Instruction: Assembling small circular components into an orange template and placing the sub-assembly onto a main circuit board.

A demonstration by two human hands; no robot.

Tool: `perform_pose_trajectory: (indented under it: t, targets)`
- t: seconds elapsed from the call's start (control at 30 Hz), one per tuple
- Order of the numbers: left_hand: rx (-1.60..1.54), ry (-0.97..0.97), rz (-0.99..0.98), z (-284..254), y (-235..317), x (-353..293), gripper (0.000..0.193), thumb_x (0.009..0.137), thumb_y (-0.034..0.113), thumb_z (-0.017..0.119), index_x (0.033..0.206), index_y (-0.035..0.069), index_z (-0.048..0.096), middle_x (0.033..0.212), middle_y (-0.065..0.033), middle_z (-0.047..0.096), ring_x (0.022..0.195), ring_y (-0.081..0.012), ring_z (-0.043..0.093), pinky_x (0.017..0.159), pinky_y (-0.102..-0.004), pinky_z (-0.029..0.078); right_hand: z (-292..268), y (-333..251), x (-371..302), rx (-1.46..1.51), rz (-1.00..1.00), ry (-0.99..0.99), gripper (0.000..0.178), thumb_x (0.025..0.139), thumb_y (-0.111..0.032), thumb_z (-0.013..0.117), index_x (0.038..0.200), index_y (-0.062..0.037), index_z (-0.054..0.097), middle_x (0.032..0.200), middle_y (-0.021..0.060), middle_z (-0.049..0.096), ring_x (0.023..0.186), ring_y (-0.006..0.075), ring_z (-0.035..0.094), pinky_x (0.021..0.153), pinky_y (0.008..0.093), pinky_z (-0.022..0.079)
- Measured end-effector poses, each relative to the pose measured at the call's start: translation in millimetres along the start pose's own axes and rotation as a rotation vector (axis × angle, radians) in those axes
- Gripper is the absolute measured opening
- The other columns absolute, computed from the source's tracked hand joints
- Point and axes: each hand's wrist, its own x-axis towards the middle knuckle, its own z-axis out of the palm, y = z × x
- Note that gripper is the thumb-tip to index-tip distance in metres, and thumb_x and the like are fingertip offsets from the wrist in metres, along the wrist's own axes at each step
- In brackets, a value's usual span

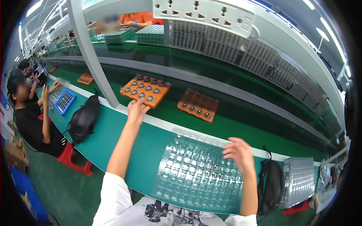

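Note:
My left hand (136, 111) reaches over the white rail to an orange tray (158, 101) that carries rows of round dark parts. Its fingers are bent over the tray's near edge and seem to grip it; the fingertips are partly hard to make out. My right hand (240, 155) hovers at the right side of a clear plastic blister tray (196, 175), fingers apart, holding nothing. This blister tray has many small pockets, shines with reflections and lies on the green worktable (107, 139) in front of me.
Another orange tray (198, 105) sits on the green conveyor belt (233, 128) to the right. Black bags (83, 118) lie on the table at both sides, with stacked clear trays (298, 180) far right. A white power strip (203, 15) hangs overhead. Co-workers sit at left beside a blue tray (65, 101).

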Motion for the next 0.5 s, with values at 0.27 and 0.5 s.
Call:
perform_pose_trajectory:
  t: [0.27,0.5]
  targets:
    - [-0.051,-0.166,-0.201,45.5,-66.6,-162.1,0.042,0.092,0.002,0.058,0.121,0.001,0.027,0.122,-0.0216,0.053,0.108,-0.0298,0.062,0.084,-0.0482,0.057,78.2,44.2,17.5,0.31,0.224,0.032,0.07,0.101,-0.044,0.044,0.149,-0.0028,0.016,0.138,0.0303,0.042,0.122,0.0406,0.05,0.1,0.0526,0.045]
    - [0.129,-0.379,-0.26,53.3,-115.9,-246.5,0.036,0.091,0.005,0.064,0.114,0.0,0.037,0.114,-0.0165,0.06,0.105,-0.0228,0.063,0.086,-0.0389,0.058,49.9,55.6,20.9,0.374,0.108,0.316,0.036,0.104,-0.022,0.035,0.132,-0.0014,0.044,0.128,0.0143,0.055,0.119,0.0253,0.056,0.098,0.0407,0.049]
